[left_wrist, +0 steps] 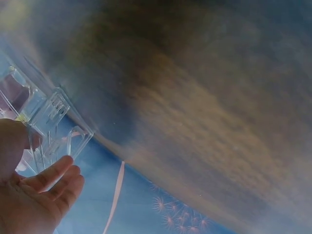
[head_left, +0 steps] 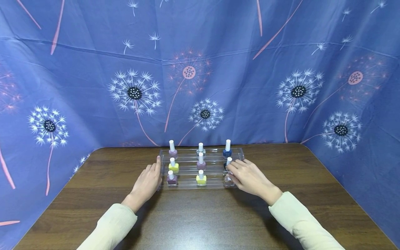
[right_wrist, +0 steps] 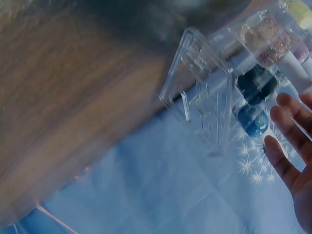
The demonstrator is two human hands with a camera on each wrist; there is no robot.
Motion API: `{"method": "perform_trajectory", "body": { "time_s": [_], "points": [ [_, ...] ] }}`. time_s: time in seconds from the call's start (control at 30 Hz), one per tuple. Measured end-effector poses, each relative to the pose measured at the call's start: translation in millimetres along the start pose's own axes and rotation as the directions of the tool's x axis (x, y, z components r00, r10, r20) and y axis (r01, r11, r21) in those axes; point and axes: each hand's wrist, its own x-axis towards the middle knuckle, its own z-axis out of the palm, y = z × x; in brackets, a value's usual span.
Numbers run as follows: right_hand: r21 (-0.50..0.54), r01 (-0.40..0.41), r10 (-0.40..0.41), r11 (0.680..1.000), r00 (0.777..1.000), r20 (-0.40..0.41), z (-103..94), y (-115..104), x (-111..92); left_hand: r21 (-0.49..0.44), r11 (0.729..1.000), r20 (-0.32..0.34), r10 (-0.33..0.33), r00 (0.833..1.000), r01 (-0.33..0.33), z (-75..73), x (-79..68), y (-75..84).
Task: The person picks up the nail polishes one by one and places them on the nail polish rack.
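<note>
A clear acrylic stepped rack (head_left: 215,186) holds rows of nail polish bottles with white caps. My left hand (head_left: 148,178) rests against its left end, index finger extended along the edge; in the left wrist view the other fingers (left_wrist: 63,183) look relaxed. At the right end, my right hand (head_left: 250,176) pinches the cap area of the glitter nail polish bottle (head_left: 229,181) in the front row, its cap mostly hidden by the fingers. Behind it stand a dark bottle (right_wrist: 256,83), partly covered by the hand in the head view, and a blue bottle (head_left: 227,152).
Other bottles on the rack include yellow (head_left: 201,179), dark purple (head_left: 172,180), mauve (head_left: 201,165) and lilac (head_left: 173,152) ones. Beneath is a brown wooden table (head_left: 200,215). A blue dandelion-print cloth (head_left: 243,104) hangs behind and along both sides.
</note>
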Motion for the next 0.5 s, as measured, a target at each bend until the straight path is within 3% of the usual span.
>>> {"method": "perform_trajectory", "body": {
  "time_s": [0.27, 0.5],
  "points": [
    [0.011, -0.025, 0.026, 1.000, 0.998, -0.052, -12.8, 10.8, -1.9, -0.047, 0.999, 0.007, -0.016, 1.000, 0.016, -2.6, 0.3, -3.2],
    [0.012, -0.111, 0.112, 0.994, 0.992, -0.057, -24.4, 24.0, -6.4, -0.064, 0.998, -0.018, -0.015, 1.000, 0.014, -11.2, 2.0, -8.0]
  ]
}}
